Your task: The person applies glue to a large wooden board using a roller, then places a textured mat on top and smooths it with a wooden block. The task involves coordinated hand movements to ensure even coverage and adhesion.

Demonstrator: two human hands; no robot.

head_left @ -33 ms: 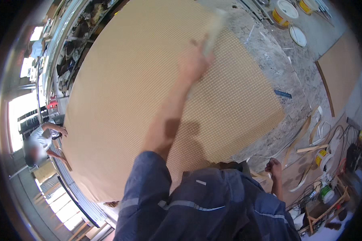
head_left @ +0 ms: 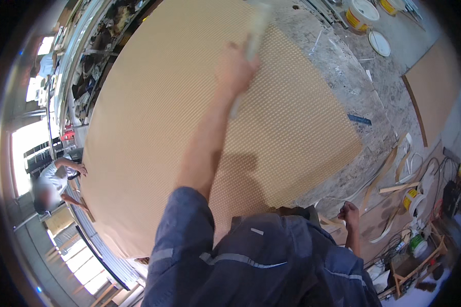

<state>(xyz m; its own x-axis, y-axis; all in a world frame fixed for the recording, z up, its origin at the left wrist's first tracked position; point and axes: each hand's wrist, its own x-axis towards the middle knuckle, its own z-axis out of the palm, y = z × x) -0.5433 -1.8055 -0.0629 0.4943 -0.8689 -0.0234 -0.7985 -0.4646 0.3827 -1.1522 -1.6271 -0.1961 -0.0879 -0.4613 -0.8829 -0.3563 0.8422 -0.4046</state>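
Note:
A large tan sheet with a fine honeycomb-like pattern (head_left: 153, 112) spreads in front of me. Over its far right part reaches my left hand (head_left: 236, 70), fingers closed round a long, pale, flat strip-shaped tool (head_left: 257, 31). Motion smears the tool, and its exact kind does not show. One end points away from me past the fist, the other comes back below the hand. Whether it touches the sheet I cannot tell. At my right side, off the sheet, my right hand (head_left: 349, 212) hangs in a fist with nothing visible in it.
Beyond the sheet lies a stained grey surface (head_left: 338, 77) with a blue strip (head_left: 359, 119). White buckets (head_left: 362, 15), a round lid (head_left: 379, 43) and a brown board (head_left: 435, 92) are farther right. Loose strips (head_left: 381, 176) and cables lie near right. Another person (head_left: 56, 176) leans at the left edge.
My left hand and the pale tool have shifted a little to the left and slightly away from me. The right hand has stayed in place.

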